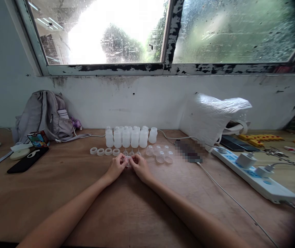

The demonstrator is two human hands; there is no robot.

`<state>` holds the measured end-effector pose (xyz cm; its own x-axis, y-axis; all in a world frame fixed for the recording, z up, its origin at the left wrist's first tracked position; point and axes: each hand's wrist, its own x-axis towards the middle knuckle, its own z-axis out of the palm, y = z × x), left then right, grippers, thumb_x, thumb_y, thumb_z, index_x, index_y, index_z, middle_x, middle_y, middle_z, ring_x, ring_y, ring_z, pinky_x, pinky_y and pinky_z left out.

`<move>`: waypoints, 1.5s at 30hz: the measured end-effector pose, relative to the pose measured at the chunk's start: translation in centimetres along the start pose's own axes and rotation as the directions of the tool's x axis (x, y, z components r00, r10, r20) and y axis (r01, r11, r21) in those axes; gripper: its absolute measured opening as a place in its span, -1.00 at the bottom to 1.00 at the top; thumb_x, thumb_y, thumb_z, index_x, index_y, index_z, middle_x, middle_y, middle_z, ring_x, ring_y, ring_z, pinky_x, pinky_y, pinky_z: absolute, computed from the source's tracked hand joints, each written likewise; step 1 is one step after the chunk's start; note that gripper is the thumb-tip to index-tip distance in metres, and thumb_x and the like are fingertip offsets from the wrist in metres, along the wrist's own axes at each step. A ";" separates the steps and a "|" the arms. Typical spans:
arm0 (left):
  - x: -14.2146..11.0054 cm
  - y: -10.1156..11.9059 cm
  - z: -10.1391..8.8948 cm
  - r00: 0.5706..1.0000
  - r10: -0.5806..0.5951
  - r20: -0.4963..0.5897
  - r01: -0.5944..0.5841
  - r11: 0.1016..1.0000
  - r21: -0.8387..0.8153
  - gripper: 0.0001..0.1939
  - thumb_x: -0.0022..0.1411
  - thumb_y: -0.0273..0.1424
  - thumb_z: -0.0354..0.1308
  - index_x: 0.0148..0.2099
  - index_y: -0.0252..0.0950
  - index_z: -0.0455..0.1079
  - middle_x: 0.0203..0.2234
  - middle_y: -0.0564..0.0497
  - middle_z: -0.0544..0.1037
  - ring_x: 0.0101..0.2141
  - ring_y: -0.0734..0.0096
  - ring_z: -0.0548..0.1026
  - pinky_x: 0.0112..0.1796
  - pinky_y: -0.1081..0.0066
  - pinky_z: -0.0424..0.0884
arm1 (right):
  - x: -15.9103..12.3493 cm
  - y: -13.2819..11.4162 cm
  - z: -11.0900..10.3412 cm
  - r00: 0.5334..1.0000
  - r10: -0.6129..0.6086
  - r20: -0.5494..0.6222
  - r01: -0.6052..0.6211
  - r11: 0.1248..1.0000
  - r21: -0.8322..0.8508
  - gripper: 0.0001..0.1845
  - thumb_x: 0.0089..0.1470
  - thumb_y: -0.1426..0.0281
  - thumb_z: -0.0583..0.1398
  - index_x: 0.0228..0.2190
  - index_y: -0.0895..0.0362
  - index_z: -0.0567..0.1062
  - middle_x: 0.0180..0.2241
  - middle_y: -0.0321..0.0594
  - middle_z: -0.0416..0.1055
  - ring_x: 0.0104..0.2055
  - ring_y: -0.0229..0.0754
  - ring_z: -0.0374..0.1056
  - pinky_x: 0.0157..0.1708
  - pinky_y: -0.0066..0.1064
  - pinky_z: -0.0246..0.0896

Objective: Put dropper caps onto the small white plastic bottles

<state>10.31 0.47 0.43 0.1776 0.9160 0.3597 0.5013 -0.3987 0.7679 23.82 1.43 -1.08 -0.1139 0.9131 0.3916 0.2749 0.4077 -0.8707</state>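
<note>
My left hand (116, 166) and my right hand (140, 166) meet at the middle of the table, fingers pinched around a small translucent bottle ring (128, 165). The fingertips hide most of it. Just behind the hands stand a few clear bottle teats (132, 152). To the left is a row of several white bottle rings (101, 152). Several clear dome caps (160, 156) lie to the right of my right hand. Behind all of these, frosted baby bottles (126, 137) stand upright in rows, some with a domed top and one (153, 135) open-necked.
On the left are a grey backpack (42, 110), a small box (39, 139) and a black case (28, 160). At right lie a blurred phone (190, 150) with a charging cable (222, 189), a white power strip (255, 175) with plugs, and a silvery bag (214, 115).
</note>
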 end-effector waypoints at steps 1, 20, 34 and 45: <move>0.0 0.0 0.0 1.000 0.002 -0.005 -0.002 1.000 0.006 -0.82 0.11 -0.30 -0.10 -0.40 -0.30 0.20 -0.68 0.11 0.37 -0.68 0.53 0.33 -0.59 0.55 0.21 | 0.0 0.0 0.0 1.000 0.002 0.000 -0.002 1.000 -0.004 -0.80 -0.06 0.28 0.06 -0.53 0.16 0.34 -0.59 -0.30 0.32 -0.60 -0.32 0.20 -0.62 -0.52 0.09; 0.2 -0.5 0.3 1.000 0.024 -0.018 -0.023 0.998 0.057 -0.88 0.09 -0.34 -0.06 -0.42 -0.28 0.19 -0.60 0.07 0.45 -0.57 0.46 0.42 -0.52 0.53 0.25 | 0.0 -0.2 0.0 1.000 -0.004 -0.008 0.004 0.999 -0.036 -0.87 -0.10 0.36 0.08 -0.56 0.16 0.32 -0.59 -0.32 0.29 -0.55 -0.31 0.19 -0.54 -0.51 0.08; 0.0 -0.7 0.3 0.998 0.043 -0.046 -0.037 0.993 0.116 -0.92 0.08 -0.36 -0.04 -0.38 -0.26 0.20 -0.57 0.07 0.46 -0.52 0.45 0.43 -0.48 0.52 0.27 | 0.0 0.1 0.0 1.000 -0.026 -0.015 0.025 0.999 -0.037 -0.85 -0.07 0.34 0.06 -0.53 0.16 0.34 -0.55 -0.29 0.34 -0.53 -0.30 0.23 -0.51 -0.48 0.12; 0.1 -0.1 0.4 0.998 0.058 -0.036 -0.053 0.989 0.138 -0.90 0.01 -0.42 0.00 -0.34 -0.25 0.16 -0.62 0.12 0.38 -0.61 0.50 0.35 -0.53 0.54 0.21 | 0.3 0.3 0.3 0.999 -0.051 0.000 0.051 0.999 -0.018 -0.88 -0.18 0.49 0.05 -0.46 0.15 0.31 -0.50 -0.31 0.33 -0.53 -0.32 0.21 -0.51 -0.49 0.13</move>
<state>10.60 0.66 0.20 0.1755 0.8891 0.4227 0.6030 -0.4365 0.6677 23.58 1.85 -1.27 -0.1274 0.8912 0.4353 0.2861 0.4533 -0.8442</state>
